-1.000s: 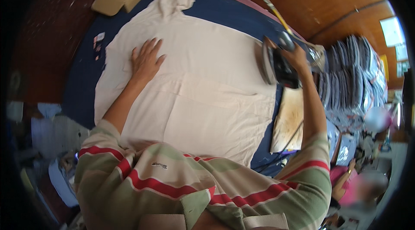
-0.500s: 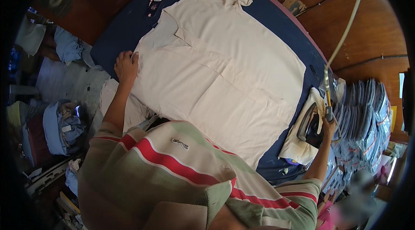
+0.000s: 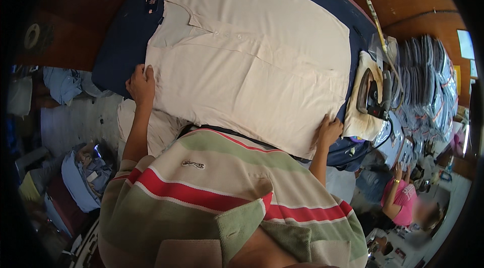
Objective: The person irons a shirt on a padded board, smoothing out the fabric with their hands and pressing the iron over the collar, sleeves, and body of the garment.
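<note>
A cream shirt (image 3: 242,66) with a buttoned front placket lies spread on a dark blue padded table (image 3: 121,41), its neck opening toward the left. My left hand (image 3: 141,85) is at the shirt's near left edge, fingers curled over it, the tips partly hidden. At the lower right corner of the shirt, by the hem, my right hand (image 3: 330,131) has its fingers closed on the cloth. An iron (image 3: 371,91) rests on a scorched, pale folded cloth (image 3: 360,122) to the right of the shirt, with no hand on it.
Dark tags (image 3: 153,0) lie on the table at upper left. A hose (image 3: 375,16) hangs down toward the iron. Bagged, folded grey-blue garments (image 3: 423,81) are stacked at the right. Farther right sits a person in pink (image 3: 401,200). Bundled clothes (image 3: 83,174) are at the lower left.
My right hand has let go of the iron, which stays on its cloth, and has moved left onto the shirt's hem. My left hand remains at the near edge. The view has shifted.
</note>
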`<state>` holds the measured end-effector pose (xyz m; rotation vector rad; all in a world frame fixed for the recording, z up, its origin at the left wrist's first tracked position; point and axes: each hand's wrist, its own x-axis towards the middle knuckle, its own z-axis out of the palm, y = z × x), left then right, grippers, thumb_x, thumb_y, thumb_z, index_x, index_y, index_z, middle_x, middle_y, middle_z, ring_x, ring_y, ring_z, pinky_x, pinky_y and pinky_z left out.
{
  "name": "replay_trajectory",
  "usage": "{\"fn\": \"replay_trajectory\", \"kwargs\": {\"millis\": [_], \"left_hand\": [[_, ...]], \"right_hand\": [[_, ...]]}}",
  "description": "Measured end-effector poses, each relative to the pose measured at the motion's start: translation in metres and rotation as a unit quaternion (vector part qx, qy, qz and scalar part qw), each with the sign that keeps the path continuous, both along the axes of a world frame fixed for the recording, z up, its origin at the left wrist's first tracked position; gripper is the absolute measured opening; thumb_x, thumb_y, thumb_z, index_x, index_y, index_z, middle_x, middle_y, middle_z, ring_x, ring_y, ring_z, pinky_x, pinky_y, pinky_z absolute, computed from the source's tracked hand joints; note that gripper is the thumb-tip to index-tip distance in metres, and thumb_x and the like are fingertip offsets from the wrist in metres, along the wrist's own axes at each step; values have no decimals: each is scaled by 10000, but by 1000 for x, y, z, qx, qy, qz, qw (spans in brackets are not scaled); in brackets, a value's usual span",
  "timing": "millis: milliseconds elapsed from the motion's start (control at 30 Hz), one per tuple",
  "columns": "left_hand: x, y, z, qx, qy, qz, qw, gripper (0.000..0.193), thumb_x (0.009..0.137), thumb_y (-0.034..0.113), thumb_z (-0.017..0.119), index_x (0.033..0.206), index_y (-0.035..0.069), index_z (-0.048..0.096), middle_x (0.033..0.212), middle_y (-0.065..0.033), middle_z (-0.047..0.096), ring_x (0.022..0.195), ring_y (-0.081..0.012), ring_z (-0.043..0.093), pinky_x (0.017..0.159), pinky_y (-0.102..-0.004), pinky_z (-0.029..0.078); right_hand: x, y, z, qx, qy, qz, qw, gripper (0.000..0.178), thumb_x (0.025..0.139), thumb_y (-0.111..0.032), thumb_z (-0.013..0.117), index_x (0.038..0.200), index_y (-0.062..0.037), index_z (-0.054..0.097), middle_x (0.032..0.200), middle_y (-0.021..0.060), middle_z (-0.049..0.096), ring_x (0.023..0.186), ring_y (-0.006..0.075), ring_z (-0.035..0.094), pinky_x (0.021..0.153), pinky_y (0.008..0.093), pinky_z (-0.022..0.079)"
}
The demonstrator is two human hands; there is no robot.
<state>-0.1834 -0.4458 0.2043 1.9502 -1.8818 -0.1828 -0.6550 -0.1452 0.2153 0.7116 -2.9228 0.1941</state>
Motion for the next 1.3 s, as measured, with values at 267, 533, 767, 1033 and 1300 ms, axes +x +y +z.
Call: {"fn": "replay_trajectory", "kwargs": {"millis": [267, 533, 767, 1033, 1300], "left_hand": [[4, -7, 5, -6, 165, -23, 986, 237, 933, 235, 441, 993, 24, 528, 847, -203, 626, 760, -353, 608, 644, -389, 453], [71, 75, 42, 5, 126, 6, 992, 262, 923, 254, 469, 1008, 12, 523, 866, -197, 617, 775, -310, 606, 694, -362, 445], [37, 89, -18, -71, -72, 8, 995, 413, 859, 216, 535, 1238, 77, 446, 1300, -112, 450, 1179, -297, 435, 941, -442, 331], [-128, -102, 10, 4, -44, -126, 991, 564, 868, 423, 484, 1340, 134, 373, 1391, -62, 359, 1278, -257, 319, 1001, -529, 258], [-231, -191, 7, -10, 125, -240, 963, 230, 891, 271, 480, 1038, 94, 475, 869, -165, 630, 865, -333, 598, 754, -468, 452]], "right_hand": [[-2, 12, 8, -280, -202, 17, 938, 301, 880, -169, 524, 1033, 86, 476, 893, 164, 562, 788, 239, 528, 739, 304, 419], [94, 142, 33, -304, -114, 1, 946, 405, 885, -194, 535, 1156, 87, 426, 1050, 202, 529, 963, 256, 511, 864, 322, 389], [114, 135, -9, -285, 17, -35, 958, 417, 879, -193, 539, 1186, 65, 427, 1151, 218, 491, 1079, 322, 474, 960, 374, 345], [93, -203, 22, -244, -156, 390, 874, 187, 861, -170, 544, 1004, -73, 614, 1078, 125, 591, 1041, 304, 524, 886, 379, 413], [83, -456, -17, -248, -315, 295, 867, 334, 821, -336, 616, 967, -42, 552, 972, 111, 569, 855, 232, 560, 745, 352, 480]]}}
